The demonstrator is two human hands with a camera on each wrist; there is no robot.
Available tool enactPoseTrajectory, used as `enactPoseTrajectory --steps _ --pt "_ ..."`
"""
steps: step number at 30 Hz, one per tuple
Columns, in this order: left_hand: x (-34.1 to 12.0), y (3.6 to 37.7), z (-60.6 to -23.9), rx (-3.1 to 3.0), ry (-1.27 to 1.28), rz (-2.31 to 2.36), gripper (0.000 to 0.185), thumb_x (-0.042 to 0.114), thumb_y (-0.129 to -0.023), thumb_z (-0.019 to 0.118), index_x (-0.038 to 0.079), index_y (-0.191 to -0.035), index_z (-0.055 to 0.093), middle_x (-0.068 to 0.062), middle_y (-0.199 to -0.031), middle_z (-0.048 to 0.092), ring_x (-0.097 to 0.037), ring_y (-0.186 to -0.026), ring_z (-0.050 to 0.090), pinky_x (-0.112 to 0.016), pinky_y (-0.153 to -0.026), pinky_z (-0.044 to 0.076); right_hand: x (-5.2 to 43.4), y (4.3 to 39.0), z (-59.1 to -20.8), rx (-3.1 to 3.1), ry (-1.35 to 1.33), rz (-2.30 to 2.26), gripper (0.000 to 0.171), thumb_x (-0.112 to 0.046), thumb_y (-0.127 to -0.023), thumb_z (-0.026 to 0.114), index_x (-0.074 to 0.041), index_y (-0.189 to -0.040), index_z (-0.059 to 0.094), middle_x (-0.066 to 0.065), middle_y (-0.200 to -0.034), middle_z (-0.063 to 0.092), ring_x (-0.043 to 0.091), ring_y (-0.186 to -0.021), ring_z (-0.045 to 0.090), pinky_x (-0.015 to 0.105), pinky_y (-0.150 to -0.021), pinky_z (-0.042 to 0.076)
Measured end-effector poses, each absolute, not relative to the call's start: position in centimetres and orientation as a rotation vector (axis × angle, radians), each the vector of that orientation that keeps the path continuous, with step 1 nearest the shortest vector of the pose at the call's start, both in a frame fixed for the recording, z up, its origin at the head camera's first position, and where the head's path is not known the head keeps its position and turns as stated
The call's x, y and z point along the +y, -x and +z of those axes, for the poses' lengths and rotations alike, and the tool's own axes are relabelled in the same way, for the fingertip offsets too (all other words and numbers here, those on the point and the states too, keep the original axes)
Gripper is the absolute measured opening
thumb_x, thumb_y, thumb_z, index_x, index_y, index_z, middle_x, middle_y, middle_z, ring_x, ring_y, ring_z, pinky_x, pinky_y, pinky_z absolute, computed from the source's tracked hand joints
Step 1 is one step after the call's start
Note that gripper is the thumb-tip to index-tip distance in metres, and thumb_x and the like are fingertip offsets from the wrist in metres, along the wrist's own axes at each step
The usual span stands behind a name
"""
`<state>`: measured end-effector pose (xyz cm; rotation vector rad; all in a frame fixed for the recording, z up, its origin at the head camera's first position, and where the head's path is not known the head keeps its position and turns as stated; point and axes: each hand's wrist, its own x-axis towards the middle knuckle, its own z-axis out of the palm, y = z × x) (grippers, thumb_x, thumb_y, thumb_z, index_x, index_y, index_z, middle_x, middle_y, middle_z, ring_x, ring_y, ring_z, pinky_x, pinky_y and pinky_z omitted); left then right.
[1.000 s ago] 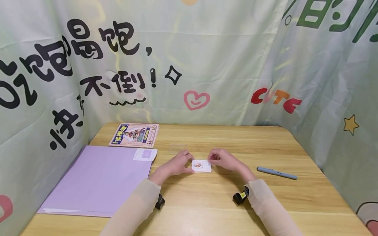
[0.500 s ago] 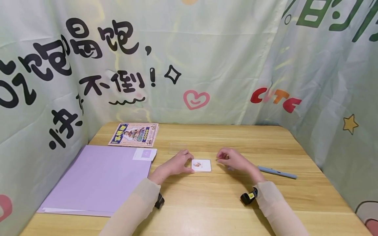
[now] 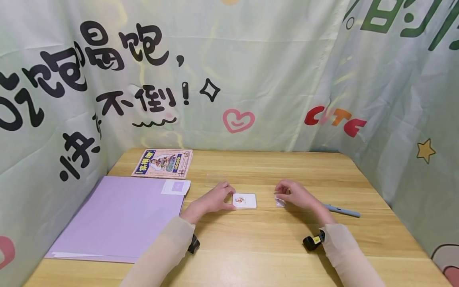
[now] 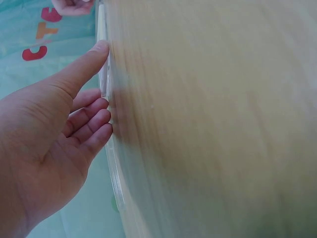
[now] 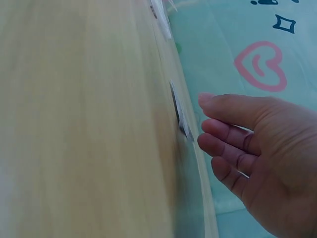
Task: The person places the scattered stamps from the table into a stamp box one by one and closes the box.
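Note:
A small white card (image 3: 245,201) with a little printed picture lies on the table in what looks like a clear flat case. My left hand (image 3: 213,198) holds its left end between thumb and fingers; in the left wrist view the thumb (image 4: 100,47) lies along its edge. A small whitish-purple scrap (image 3: 279,202) rests on the table to the right of the card. Just above it is my right hand (image 3: 295,194), fingers loosely bent. The right wrist view shows those fingertips (image 5: 205,99) apart from the scrap.
A thin clear plastic piece (image 3: 216,180) lies behind the left hand. At the left are a large purple folder (image 3: 122,215) with a white label and a pink booklet (image 3: 165,163). A blue pen (image 3: 344,211) lies at the right, partly behind the right wrist.
My right hand has moved away from the card to the right, and the small scrap now shows on the table below its fingers. The left hand stays at the card.

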<state>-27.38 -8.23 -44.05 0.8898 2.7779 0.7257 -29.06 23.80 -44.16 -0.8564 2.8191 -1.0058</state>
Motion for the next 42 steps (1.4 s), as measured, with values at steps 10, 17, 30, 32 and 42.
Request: enactPoseTrajectory --steps 10,17,30,32,42 --pt "-8.3 27.3 -44.0 2.78 -0.896 0.722 0.053 0.03 -0.083 0.078 0.001 -0.124 0.06 -0.01 -0.119 0.055 -0.023 -0.112 0.051 -0.04 -0.105 0.045 25.1 29.1 -44.5 2.818 0.776 -0.948 0.018 -0.013 -0.088 0.072 -0.003 -0.102 0.064 0.006 -0.092 0.064 0.008 -0.082 0.055 0.022 -0.072 0.049" --pt "-8.2 27.4 -43.9 2.778 -0.896 0.722 0.054 0.03 -0.083 0.078 0.001 -0.125 0.06 -0.01 -0.12 0.055 -0.024 -0.114 0.051 -0.041 -0.107 0.044 25.2 29.2 -44.3 2.838 0.792 -0.883 0.016 -0.012 -0.087 0.072 -0.004 -0.1 0.064 0.004 -0.089 0.061 0.008 -0.08 0.052 0.022 -0.069 0.047" --pt "-8.2 27.4 -43.9 2.781 -0.892 0.718 0.054 0.03 -0.083 0.078 0.0 -0.124 0.06 -0.01 -0.119 0.055 -0.024 -0.114 0.05 -0.04 -0.107 0.044 25.0 29.3 -44.3 2.84 0.799 -0.869 0.013 -0.01 -0.086 0.073 -0.006 -0.094 0.064 0.004 -0.089 0.06 0.009 -0.079 0.053 0.022 -0.068 0.047" --pt "-8.2 27.4 -43.9 2.784 -0.894 0.715 0.054 0.03 -0.083 0.078 0.0 -0.124 0.06 -0.01 -0.119 0.055 -0.024 -0.114 0.05 -0.04 -0.107 0.044 24.9 29.3 -44.3 2.831 0.786 -0.886 0.013 -0.009 -0.086 0.073 -0.006 -0.094 0.063 0.004 -0.089 0.061 0.008 -0.079 0.053 0.022 -0.068 0.047" --pt "-8.2 27.4 -43.9 2.782 -0.884 0.715 0.053 0.03 -0.083 0.078 0.001 -0.124 0.06 -0.009 -0.121 0.055 -0.023 -0.115 0.05 -0.04 -0.108 0.044 24.7 29.0 -44.4 2.807 0.72 -0.955 0.011 -0.006 -0.087 0.07 -0.007 -0.092 0.061 0.002 -0.086 0.064 0.007 -0.078 0.055 0.021 -0.069 0.049"
